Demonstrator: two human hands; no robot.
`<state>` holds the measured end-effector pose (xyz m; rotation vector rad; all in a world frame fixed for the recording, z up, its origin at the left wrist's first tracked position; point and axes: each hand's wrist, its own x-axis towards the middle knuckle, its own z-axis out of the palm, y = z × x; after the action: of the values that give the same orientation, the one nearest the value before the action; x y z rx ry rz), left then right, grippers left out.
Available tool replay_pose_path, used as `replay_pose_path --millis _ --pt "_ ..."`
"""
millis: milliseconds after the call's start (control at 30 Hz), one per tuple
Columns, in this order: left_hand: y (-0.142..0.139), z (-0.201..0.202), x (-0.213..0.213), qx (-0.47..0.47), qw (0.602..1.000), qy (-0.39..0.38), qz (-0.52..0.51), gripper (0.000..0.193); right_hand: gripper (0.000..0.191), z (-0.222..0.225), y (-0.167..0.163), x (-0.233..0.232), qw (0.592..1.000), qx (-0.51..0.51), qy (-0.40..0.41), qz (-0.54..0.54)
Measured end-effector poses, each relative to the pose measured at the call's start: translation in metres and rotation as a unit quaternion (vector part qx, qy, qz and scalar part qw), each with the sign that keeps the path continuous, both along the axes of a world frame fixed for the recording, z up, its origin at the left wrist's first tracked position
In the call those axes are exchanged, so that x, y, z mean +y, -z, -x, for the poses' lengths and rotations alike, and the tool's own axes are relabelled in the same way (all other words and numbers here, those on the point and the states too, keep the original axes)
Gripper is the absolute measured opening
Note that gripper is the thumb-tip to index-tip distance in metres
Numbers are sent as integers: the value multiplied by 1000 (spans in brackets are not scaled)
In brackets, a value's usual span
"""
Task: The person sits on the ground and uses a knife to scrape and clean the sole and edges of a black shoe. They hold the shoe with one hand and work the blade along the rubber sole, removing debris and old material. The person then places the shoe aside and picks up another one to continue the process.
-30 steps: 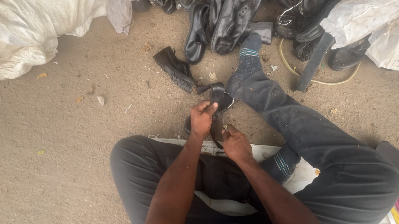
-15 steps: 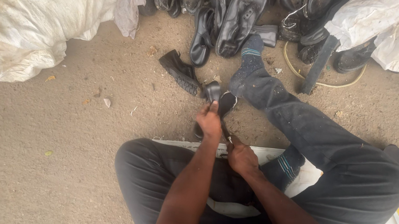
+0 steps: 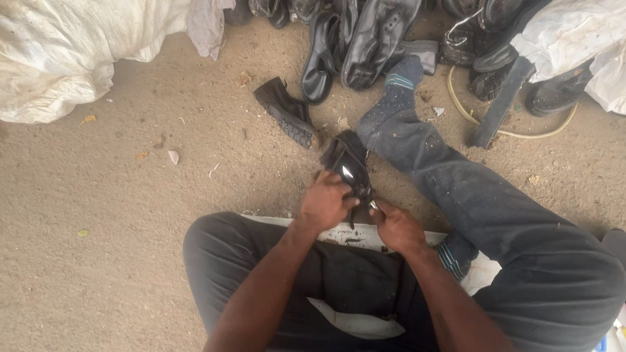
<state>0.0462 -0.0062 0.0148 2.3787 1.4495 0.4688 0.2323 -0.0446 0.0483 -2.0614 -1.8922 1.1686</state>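
The person sits on the ground with both hands meeting just beyond the knees on a black shoe [image 3: 348, 165]: the left hand [image 3: 326, 201] is closed around its near end, the right hand [image 3: 397, 225] pinches at the same end, though what it pinches is too small to tell. The work looks best done with the left hand holding the shoe steady while the right makes short, close movements, elbows kept in. Room is tight on the right, where the outstretched leg [image 3: 447, 172] lies almost against the shoe, and far, where a pile of black shoes [image 3: 371, 18] begins. A loose black shoe [image 3: 283, 108] lies just to the far left; beyond it the sandy ground [image 3: 115, 212] is open up to the white sack [image 3: 29, 14].
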Motion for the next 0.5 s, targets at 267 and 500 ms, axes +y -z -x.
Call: replay_pose_path --millis 267,500 --pt "38 1 5 -239 963 -124 20 19 34 0 -4 -20 993 48 26 103" --pt "39 -3 2 -321 932 -137 97 11 30 8 8 -33 982 115 89 118"
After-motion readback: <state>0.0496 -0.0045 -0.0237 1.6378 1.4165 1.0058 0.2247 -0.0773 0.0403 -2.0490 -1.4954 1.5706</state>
